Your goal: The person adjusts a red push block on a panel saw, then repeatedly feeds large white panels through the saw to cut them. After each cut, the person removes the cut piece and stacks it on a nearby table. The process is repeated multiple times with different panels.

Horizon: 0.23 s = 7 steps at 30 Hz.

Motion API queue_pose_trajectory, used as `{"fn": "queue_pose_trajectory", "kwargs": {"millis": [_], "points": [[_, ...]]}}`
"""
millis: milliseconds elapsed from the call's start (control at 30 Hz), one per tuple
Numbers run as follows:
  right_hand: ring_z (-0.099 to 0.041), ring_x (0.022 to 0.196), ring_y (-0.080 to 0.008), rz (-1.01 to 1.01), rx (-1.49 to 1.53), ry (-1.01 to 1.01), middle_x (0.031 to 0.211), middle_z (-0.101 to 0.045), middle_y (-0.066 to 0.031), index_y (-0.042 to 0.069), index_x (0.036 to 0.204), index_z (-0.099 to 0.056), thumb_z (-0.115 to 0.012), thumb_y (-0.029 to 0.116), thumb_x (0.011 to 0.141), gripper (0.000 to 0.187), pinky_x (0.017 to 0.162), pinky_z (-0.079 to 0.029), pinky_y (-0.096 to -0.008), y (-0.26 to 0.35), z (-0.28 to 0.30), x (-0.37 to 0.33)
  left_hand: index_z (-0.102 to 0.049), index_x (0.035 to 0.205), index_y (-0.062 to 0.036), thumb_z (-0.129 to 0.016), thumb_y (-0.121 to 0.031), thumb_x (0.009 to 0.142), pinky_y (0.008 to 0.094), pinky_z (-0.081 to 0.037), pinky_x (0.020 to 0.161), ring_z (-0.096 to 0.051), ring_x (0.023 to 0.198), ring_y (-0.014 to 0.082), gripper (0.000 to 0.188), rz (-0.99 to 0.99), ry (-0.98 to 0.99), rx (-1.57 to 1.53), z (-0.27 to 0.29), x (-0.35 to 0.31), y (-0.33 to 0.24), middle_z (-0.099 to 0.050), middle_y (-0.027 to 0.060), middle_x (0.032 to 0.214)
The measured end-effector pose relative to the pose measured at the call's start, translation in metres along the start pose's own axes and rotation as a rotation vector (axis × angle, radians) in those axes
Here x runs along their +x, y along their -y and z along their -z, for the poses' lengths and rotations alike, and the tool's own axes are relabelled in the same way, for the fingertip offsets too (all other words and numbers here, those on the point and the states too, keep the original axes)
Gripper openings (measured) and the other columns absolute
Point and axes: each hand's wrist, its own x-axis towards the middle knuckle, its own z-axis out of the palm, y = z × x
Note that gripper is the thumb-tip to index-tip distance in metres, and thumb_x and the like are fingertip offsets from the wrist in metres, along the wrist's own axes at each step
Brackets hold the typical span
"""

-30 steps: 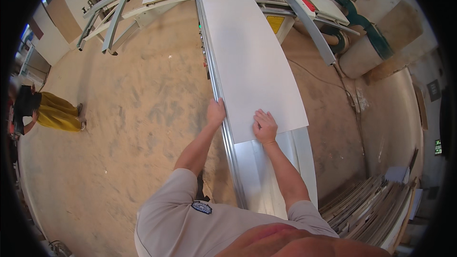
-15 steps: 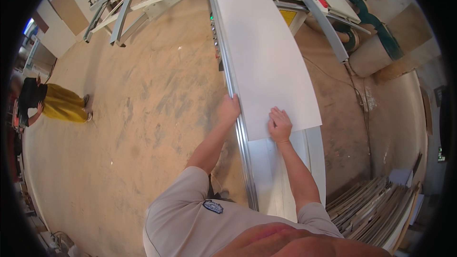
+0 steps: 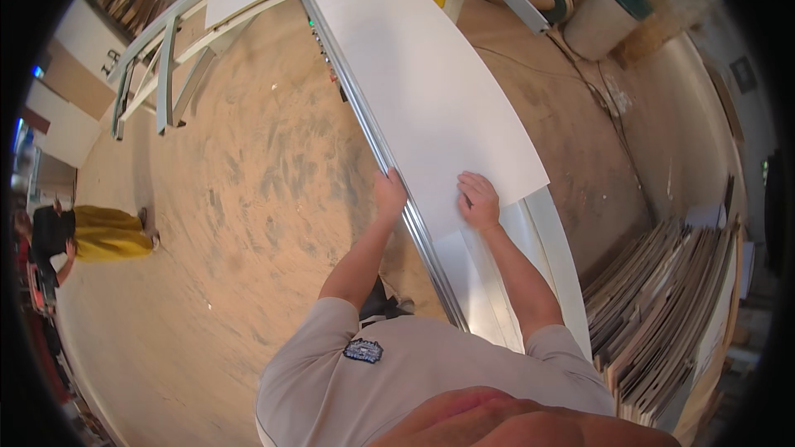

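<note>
A long white board lies flat on the sliding table of a panel saw and stretches away from me. Along its left side runs a grooved metal rail. My left hand is closed round this rail, close to the board's near end; some of its fingers are hidden. Resting palm down on the board's near end is my right hand, its fingers stretched forward and slightly bent. Past the board's near edge, the pale table surface shows beneath my right forearm.
A metal outrigger frame extends at the far left. At the lower right stands a stack of narrow board offcuts. A person in yellow trousers stands at the left. A cable crosses the dusty floor.
My view has turned, so the saw and board now slant more to the upper left. My left hand stays on the rail and my right hand on the board.
</note>
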Motion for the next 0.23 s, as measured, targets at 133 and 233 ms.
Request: {"fn": "queue_pose_trajectory", "kwargs": {"millis": [133,233], "points": [[-0.062,0.116,-0.0296,-0.050,-0.005,0.039,0.114,-0.069,-0.0100,0.004,0.092,-0.070,-0.064,0.004,0.074,0.019,0.103,-0.047,-0.0444,0.012,0.004,0.013,-0.053,0.104,0.0069,-0.047,-0.035,0.100,0.0528,-0.047,0.086,-0.061,0.097,0.0490,0.042,-0.027,0.099,0.058,0.019,0.015,0.001,-0.062,0.0342,0.101],[-0.062,0.116,-0.0299,-0.107,-0.008,0.106,0.116,-0.069,-0.0106,0.006,0.094,-0.070,-0.065,0.004,0.071,0.024,0.104,-0.046,-0.0457,0.012,0.006,0.017,-0.053,0.109,0.0077,-0.047,-0.036,0.100,0.0520,-0.046,0.092,-0.060,0.105,0.0497,0.045,-0.041,0.246,0.122,0.026,0.054,0.000,-0.061,0.0362,0.109]]}}
